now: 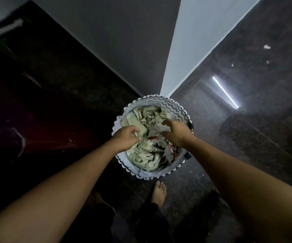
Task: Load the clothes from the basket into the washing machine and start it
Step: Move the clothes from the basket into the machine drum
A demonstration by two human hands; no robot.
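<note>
Most of my view is dark speckled stone floor (246,137), glossy enough to carry a thin white streak of reflected light (225,92) off to the right. A pale grey wall corner (185,50) runs down from the top and ends right behind the load.

Against the foot of that corner, standing on the floor, is the round fabric laundry basket (169,106) with a grey-and-white zigzag lining and a scalloped white rim. It is filled with crumpled pale green clothes (147,155) with dark and red markings; the pile sits below the rim.

Both bare forearms reach in from the bottom corners, meeting over the basket mouth. The left hand (126,137) is at the left rim, its fingers curled in and the thumb meeting them on a fold of the green cloth, which it pinches. The right hand (175,133) is over the right half of the pile, bent like a claw, thumb set apart from the curled fingers with a paler bit of fabric between them. I cannot tell whether it has actually closed on that fabric.

Just below the basket, one bare foot (158,192) stands on the floor, toes pointing at the rim.
</note>
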